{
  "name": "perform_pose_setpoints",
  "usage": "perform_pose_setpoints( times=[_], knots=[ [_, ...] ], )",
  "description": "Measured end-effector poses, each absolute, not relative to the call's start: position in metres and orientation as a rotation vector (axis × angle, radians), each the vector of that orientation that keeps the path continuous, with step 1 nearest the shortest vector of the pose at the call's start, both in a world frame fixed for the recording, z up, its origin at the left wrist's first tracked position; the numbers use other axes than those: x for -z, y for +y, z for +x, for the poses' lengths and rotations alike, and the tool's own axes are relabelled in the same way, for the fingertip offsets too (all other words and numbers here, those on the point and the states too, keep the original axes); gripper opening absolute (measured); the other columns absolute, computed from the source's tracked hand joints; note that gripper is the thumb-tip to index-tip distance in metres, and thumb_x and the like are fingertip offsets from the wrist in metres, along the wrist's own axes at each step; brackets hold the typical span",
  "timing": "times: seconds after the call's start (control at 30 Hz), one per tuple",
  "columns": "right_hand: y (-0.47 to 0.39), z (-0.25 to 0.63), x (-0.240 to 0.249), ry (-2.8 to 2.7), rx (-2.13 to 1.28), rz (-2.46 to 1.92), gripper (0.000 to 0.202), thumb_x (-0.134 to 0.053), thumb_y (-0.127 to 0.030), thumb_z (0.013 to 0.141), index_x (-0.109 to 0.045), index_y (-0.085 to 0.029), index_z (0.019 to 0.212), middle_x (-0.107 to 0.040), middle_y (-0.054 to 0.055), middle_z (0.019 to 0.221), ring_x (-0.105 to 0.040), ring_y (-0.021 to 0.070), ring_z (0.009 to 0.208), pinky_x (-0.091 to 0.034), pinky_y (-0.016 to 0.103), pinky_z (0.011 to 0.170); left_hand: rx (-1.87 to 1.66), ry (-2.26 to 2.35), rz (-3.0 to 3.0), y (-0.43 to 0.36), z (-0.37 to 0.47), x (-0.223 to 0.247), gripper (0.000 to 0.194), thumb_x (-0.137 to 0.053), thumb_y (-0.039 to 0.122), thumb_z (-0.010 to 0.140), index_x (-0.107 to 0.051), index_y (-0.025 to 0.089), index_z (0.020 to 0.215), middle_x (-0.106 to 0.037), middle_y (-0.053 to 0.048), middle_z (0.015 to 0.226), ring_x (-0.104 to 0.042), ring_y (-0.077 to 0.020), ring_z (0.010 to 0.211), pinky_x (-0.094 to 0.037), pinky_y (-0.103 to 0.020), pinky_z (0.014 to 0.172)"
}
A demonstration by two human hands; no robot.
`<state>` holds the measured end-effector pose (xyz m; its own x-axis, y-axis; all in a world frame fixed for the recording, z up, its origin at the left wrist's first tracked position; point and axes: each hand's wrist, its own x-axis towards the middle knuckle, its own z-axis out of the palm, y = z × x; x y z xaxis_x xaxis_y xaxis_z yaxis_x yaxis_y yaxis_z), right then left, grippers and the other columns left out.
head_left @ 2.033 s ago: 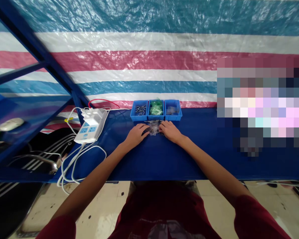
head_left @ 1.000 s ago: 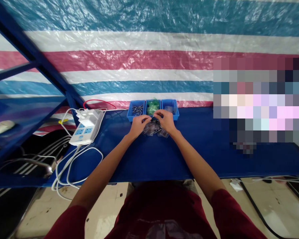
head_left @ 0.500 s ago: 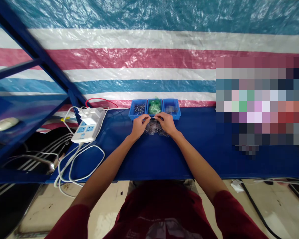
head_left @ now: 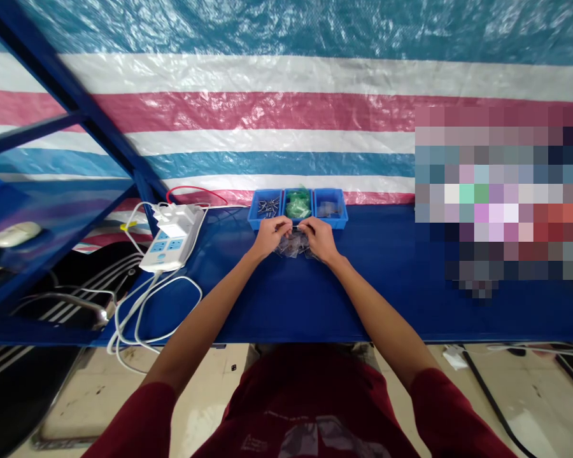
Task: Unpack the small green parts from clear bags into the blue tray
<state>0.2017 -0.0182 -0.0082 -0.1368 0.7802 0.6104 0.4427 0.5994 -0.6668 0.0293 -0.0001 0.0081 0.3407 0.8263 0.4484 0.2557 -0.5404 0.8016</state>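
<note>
My left hand (head_left: 270, 235) and my right hand (head_left: 319, 234) meet over the table, each with thumb and fingers pinched together. Between the fingertips runs a short pale edge, which looks like the top of a small clear plastic bag (head_left: 295, 225); most of it is hidden. Just under my hands lies a pile of small clear bags (head_left: 293, 245) with dark, thin pieces inside. Behind them stand three joined blue bins: the left bin (head_left: 253, 224) holds metal screws (head_left: 268, 207), the middle one crumpled green plastic (head_left: 298, 205), the right one clear bags (head_left: 328, 208).
On the left of the blue table (head_left: 291, 305), a white power strip (head_left: 165, 250) with plugged-in chargers (head_left: 176, 219) trails looped white cables (head_left: 136, 324). A blue metal frame (head_left: 100, 143) rises there. Striped sheeting (head_left: 277, 111) hangs behind. The right side is blurred by pixelation.
My fingers have shifted slightly at the pinched edge, the left ones curling in more. The whole view has moved a little; the bins and pile look the same.
</note>
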Motion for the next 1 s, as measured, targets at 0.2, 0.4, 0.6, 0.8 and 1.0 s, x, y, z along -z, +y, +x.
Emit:
perform_pose_setpoints(
  times=[0.2,0.4,0.6,0.8,1.0],
  knots=[
    [-0.019,0.201,0.008,-1.684,-0.376,-1.052,0.029,-0.048,-0.035,0.095,-0.065,-0.019,0.078,-0.068,0.005,0.078,-0.060,0.0174,0.071,-0.045,0.029,0.071,-1.256,0.956,1.843,0.004,0.035,-0.004,0.030,-0.059,0.044,0.085,-0.062,0.016,0.074,-0.062,-0.001,0.065,-0.056,-0.0114,0.055,-0.044,-0.023,0.053],
    [-0.020,0.201,0.007,-1.650,-0.353,-1.092,0.031,-0.051,-0.042,0.093,-0.065,-0.019,0.076,-0.067,0.005,0.075,-0.059,0.0172,0.068,-0.045,0.029,0.068,-1.398,1.000,1.697,-0.006,0.038,-0.005,0.025,-0.070,0.040,0.077,-0.068,0.015,0.076,-0.065,-0.001,0.067,-0.058,-0.0114,0.056,-0.046,-0.023,0.054],
    [-0.024,0.196,0.007,-1.629,-0.347,-1.078,0.033,-0.051,-0.043,0.094,-0.066,-0.020,0.076,-0.067,0.004,0.075,-0.058,0.0164,0.067,-0.045,0.029,0.067,-1.415,0.955,1.488,-0.009,0.036,0.001,0.026,-0.080,0.036,0.067,-0.071,0.015,0.080,-0.069,-0.002,0.067,-0.063,-0.0137,0.058,-0.050,-0.026,0.059],
    [-0.027,0.194,0.008,-1.645,-0.334,-1.082,0.037,-0.047,-0.046,0.095,-0.068,-0.020,0.079,-0.067,0.004,0.075,-0.059,0.0168,0.067,-0.044,0.029,0.066,-1.473,0.889,1.390,-0.006,0.040,0.009,0.029,-0.079,0.039,0.070,-0.065,0.015,0.077,-0.073,-0.006,0.084,-0.068,-0.0167,0.072,-0.051,-0.027,0.064],
    [-0.026,0.196,0.009,-1.629,-0.301,-1.129,0.045,-0.039,-0.049,0.097,-0.068,-0.018,0.082,-0.067,0.006,0.076,-0.060,0.0178,0.068,-0.044,0.030,0.067,-1.484,0.836,1.461,-0.014,0.039,-0.001,0.034,-0.067,0.047,0.083,-0.047,0.020,0.080,-0.072,-0.005,0.083,-0.070,-0.0185,0.079,-0.052,-0.030,0.071]
  ],
)
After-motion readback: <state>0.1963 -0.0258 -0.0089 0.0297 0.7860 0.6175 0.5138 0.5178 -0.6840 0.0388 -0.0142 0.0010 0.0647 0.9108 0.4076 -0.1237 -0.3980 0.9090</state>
